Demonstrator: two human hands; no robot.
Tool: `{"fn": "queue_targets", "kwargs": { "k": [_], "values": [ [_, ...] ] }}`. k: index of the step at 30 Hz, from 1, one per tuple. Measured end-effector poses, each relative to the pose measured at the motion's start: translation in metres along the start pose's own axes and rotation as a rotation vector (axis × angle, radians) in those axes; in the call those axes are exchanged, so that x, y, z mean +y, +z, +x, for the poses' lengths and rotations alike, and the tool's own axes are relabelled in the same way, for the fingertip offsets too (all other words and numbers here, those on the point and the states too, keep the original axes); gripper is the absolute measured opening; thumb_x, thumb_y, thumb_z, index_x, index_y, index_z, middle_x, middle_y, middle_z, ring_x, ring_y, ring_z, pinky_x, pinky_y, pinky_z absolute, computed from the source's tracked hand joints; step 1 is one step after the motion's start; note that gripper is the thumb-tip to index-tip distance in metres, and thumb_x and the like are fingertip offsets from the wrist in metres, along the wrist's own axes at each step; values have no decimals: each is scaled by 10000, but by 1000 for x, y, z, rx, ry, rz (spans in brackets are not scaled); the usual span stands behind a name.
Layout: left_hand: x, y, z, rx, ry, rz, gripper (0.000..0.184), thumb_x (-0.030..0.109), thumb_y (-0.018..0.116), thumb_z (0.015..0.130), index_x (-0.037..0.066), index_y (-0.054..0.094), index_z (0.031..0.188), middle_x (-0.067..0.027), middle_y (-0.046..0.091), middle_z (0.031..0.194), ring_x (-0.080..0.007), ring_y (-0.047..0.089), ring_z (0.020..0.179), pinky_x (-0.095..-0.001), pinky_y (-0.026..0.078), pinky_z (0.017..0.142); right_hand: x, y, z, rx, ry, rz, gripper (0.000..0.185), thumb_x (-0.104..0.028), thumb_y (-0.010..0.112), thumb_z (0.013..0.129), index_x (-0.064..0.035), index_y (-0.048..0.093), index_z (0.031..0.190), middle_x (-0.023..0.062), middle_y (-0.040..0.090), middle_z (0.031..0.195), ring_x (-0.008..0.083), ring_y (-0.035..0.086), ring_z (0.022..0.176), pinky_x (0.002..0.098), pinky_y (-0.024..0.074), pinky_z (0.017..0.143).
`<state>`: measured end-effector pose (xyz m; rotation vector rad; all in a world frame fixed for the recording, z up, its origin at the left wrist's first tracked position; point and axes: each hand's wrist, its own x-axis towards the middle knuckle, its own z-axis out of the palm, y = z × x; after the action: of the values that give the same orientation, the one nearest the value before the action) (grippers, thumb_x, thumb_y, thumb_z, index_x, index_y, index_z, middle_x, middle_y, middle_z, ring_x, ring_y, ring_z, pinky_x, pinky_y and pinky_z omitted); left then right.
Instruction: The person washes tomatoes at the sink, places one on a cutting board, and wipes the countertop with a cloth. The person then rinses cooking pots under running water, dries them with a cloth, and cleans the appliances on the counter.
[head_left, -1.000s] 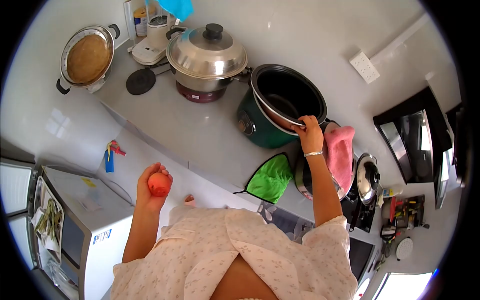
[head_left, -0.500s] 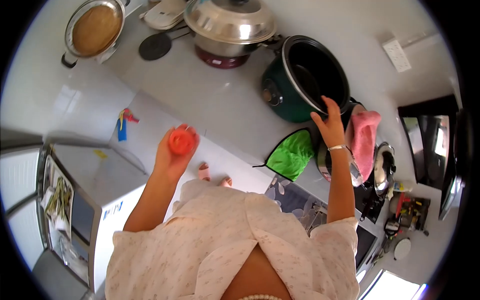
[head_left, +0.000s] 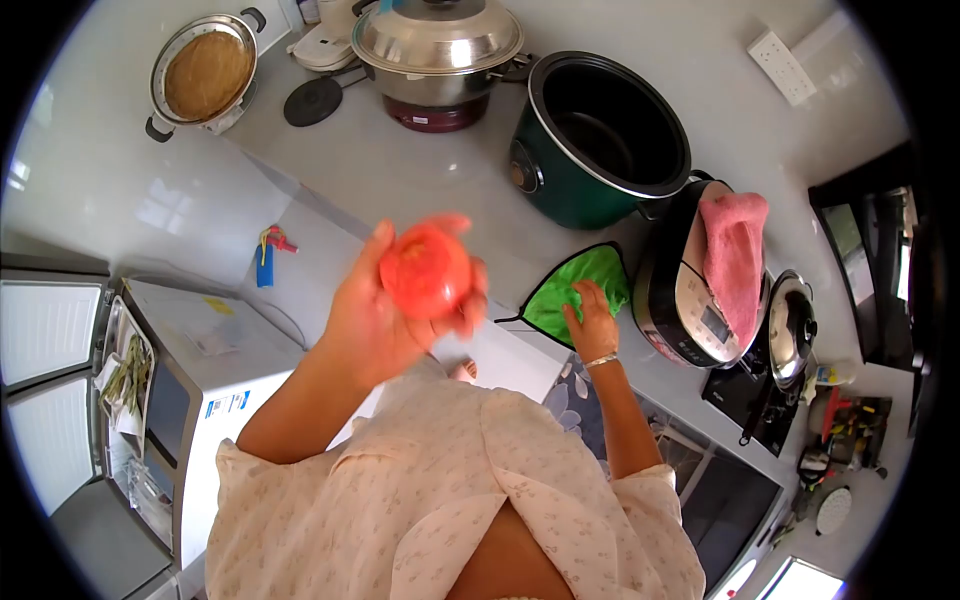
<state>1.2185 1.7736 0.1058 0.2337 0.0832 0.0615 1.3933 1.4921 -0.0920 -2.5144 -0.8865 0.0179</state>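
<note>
In my left hand (head_left: 365,325) is a round, shiny red tomato (head_left: 428,272), held up in front of me with the fingers curled around it. My right hand (head_left: 594,325) reaches to the counter, its fingers slightly apart and touching a green cloth (head_left: 560,292) with black edging and a cord. Behind the cloth stands a dark green electric pot (head_left: 540,185), lidless, its black inside showing. To the right of the cloth is a rice cooker (head_left: 690,300) with a pink towel (head_left: 735,250) draped over it.
On the counter (head_left: 390,170) stand a lidded steel pot (head_left: 430,75) and a black round disc (head_left: 312,102). A steel pan (head_left: 205,75) holds a brown round thing. An open fridge (head_left: 215,350) is at left. A lidded pan (head_left: 790,315) sits on the stove at right.
My left hand has brought the tomato up and to the right, closer to the camera. My right hand has left the green pot's rim and come down onto the green cloth.
</note>
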Motion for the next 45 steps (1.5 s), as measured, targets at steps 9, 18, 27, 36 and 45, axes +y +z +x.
{"fn": "queue_targets", "kwargs": {
  "k": [9,18,27,36,45],
  "values": [
    [-75,122,-32,-240,-581,282,644,597,436,935,-12,468,1142,-152,612,981,-222,611,875,-323,488,794,31,34,-4,21,27,-49,443,-328,690,802,-85,576,1153,104,536,1209,298,529,1105,417,455,921],
    [-100,130,-23,-409,-689,135,829,713,200,906,-12,484,1191,-86,555,1060,-137,541,930,-267,417,840,28,43,-10,125,10,-112,435,-324,683,802,-94,578,1157,94,538,1199,292,534,1064,419,446,890],
    [-99,103,-31,-581,-213,307,714,597,244,967,-35,532,1130,-132,581,1044,-223,574,957,-312,441,836,19,26,-14,90,-67,-311,615,-418,659,818,-127,507,1338,142,415,1397,370,385,1277,538,315,1028],
    [-76,90,-33,-472,-70,401,669,565,311,953,-40,537,1126,-155,612,1018,-262,611,933,-333,473,799,-41,100,65,-88,-151,-289,736,-571,534,859,-134,392,1433,172,251,1527,429,183,1398,538,147,1134],
    [-42,90,-29,-378,69,606,653,574,362,927,-28,553,1093,-165,640,979,-285,650,878,-334,505,736,-96,119,85,-280,-540,-149,567,-463,517,908,-242,419,1421,79,284,1530,341,200,1418,515,145,1153]
  ]
}}
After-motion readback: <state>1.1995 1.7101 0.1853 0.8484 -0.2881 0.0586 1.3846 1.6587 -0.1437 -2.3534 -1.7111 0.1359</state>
